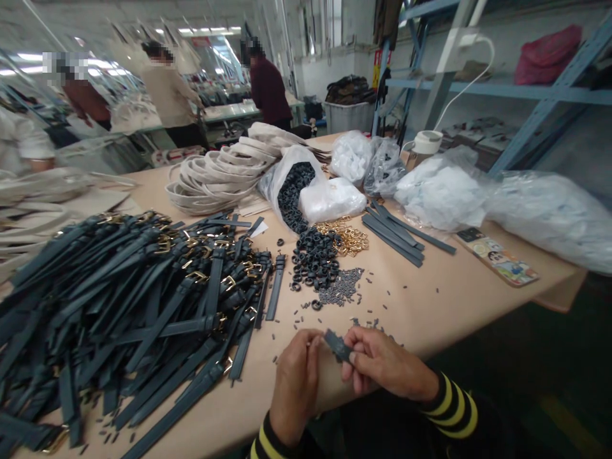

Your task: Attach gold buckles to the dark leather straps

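Observation:
My right hand [385, 364] pinches a short dark grey leather strap [336, 344] between thumb and fingers, over the table's near edge. Beside the strap's far end is my left hand [297, 376], its thumb and fingertips pressed together; what they hold, if anything, is too small to make out. Just beyond the hands lie many small grey pins [342, 287], some scattered loose. Behind them is a heap of dark strap loops [315, 258] and a pile of gold buckles [347, 236]. A finished-looking buckle strap [276, 287] lies to the left.
A large heap of dark buckled straps [143, 306] covers the table's left side. Coiled beige straps [215, 178], a bag of loops [294, 197], flat strips [394, 236], plastic bags [440, 191] and a phone [497, 255] lie around. Several people stand in the background.

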A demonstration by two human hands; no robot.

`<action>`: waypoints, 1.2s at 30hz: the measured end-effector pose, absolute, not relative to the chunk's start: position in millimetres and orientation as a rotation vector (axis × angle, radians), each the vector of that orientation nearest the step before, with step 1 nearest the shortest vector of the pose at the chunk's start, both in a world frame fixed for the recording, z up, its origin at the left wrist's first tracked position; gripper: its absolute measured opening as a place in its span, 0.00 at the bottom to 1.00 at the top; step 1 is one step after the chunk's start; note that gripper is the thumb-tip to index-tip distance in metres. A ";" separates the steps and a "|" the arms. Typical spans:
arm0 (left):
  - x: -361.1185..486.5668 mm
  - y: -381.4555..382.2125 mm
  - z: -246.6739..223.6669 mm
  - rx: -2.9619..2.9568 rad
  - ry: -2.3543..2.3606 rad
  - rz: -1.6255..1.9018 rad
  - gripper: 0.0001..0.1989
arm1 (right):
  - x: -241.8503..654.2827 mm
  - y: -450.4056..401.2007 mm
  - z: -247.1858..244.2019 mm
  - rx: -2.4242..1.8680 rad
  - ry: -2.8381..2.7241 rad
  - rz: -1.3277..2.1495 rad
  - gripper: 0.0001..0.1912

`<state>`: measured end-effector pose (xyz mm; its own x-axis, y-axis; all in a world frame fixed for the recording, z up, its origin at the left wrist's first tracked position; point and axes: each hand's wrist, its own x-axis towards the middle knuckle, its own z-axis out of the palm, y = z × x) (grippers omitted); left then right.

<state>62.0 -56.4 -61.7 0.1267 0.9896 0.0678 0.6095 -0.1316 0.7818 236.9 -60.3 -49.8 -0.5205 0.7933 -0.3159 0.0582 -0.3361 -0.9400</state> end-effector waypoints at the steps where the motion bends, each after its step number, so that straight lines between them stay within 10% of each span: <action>1: 58.6 -48.2 -62.8 1.956 1.572 0.865 0.09 | 239.7 -58.0 -50.0 -1.160 -1.409 1.882 0.01; 12: 61.1 10.0 -66.9 2.349 1.385 0.640 0.07 | 250.7 -45.9 -54.5 -1.249 -1.537 1.680 0.13; 20: 63.9 -22.1 -60.6 1.108 1.170 0.925 0.08 | 237.6 -46.4 -43.8 -1.376 -1.683 1.273 0.12; 36: 84.7 -53.0 -56.9 0.735 0.996 0.987 0.07 | 239.8 -62.2 -43.3 -1.253 -1.886 1.182 0.14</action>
